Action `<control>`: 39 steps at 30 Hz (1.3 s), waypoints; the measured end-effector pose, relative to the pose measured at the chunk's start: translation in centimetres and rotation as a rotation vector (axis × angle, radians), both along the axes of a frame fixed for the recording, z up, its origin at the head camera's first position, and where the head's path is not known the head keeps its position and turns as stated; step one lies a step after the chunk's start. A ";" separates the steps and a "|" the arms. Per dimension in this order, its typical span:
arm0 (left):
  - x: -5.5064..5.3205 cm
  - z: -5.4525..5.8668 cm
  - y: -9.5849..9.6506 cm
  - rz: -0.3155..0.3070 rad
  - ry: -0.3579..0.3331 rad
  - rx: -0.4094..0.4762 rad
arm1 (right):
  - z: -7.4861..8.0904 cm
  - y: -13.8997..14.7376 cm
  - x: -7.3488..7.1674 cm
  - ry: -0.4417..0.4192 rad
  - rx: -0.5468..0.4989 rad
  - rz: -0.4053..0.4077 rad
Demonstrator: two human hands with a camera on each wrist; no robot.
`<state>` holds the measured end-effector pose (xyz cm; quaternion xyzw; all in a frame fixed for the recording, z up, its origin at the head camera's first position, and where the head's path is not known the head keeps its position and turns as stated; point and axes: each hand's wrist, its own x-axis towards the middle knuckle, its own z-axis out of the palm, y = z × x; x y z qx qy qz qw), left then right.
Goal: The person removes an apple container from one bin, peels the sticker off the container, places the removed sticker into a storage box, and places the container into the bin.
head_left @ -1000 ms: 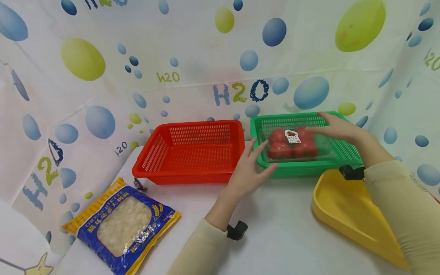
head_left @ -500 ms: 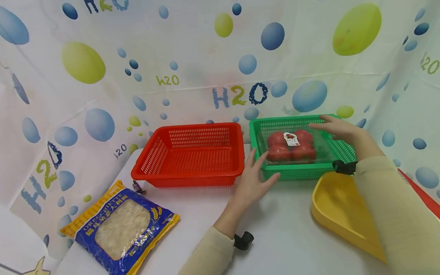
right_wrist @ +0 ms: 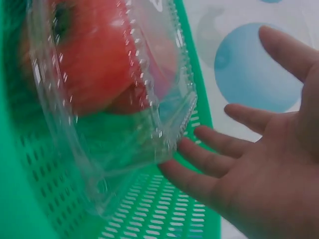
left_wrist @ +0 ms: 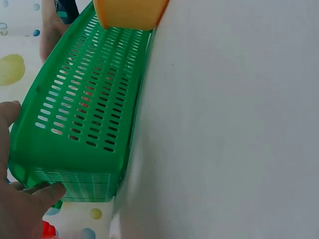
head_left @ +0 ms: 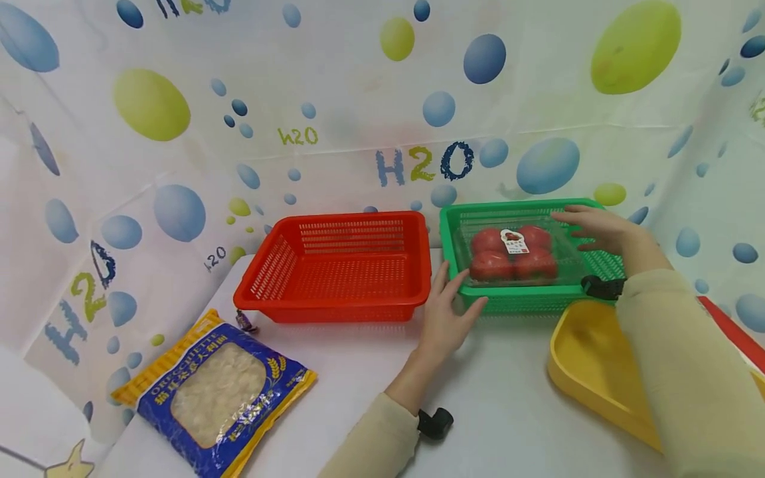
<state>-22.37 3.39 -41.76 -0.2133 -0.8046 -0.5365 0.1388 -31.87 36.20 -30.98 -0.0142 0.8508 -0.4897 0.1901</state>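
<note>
A clear plastic box of tomatoes [head_left: 514, 255] with a white label lies in the green basket [head_left: 520, 292], toward its left side. My left hand [head_left: 445, 322] is at the basket's front left corner, fingers spread; in the left wrist view its fingers [left_wrist: 50, 194] lie against the basket's end wall. Over the basket's right part is my right hand [head_left: 612, 232], fingers extended toward the box. The right wrist view shows its fingertips [right_wrist: 172, 169] at the corner of the clear box [right_wrist: 164, 134]; whether they touch it I cannot tell. Neither hand grips anything.
A red basket [head_left: 331, 312] stands left of the green one. In front of it lies a blue and yellow bag of orecchiette [head_left: 221, 392], with a small dark wrapped item [head_left: 246, 322] beside it. A yellow tray [head_left: 592, 372] sits under the right forearm.
My left hand has shifted slightly right and down along the basket's front left corner. The right hand has dropped a little, its fingers now lower beside the box. The box stays in the basket.
</note>
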 end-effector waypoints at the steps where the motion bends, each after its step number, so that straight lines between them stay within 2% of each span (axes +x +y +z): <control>1: 0.0 -0.1 0.1 -0.002 0.006 0.013 | -0.1 0.1 0.0 -0.003 -0.005 0.001; 8: -0.1 -0.7 0.4 -0.009 -0.016 0.092 | -0.6 0.5 -0.2 -0.048 -0.003 0.013; 16: -0.2 -1.3 0.8 -0.052 -0.025 0.243 | -1.9 1.5 -0.2 -0.220 0.121 0.060; 20: -0.3 -1.5 0.9 -0.057 -0.038 0.279 | -2.1 1.5 -0.1 -0.294 0.160 0.095; 25: -0.4 -1.6 0.9 -0.046 -0.066 0.285 | -2.2 1.5 0.1 -0.305 0.171 0.110; 30: -0.4 -1.6 0.9 -0.044 -0.078 0.288 | -1.9 1.4 0.2 -0.270 0.184 0.085; 35: -0.4 -1.7 0.8 -0.049 -0.088 0.300 | -1.5 1.5 0.0 -0.274 0.124 0.044; 39: -0.4 -1.7 0.9 -0.057 -0.090 0.310 | -1.4 1.7 0.1 -0.312 -0.035 0.011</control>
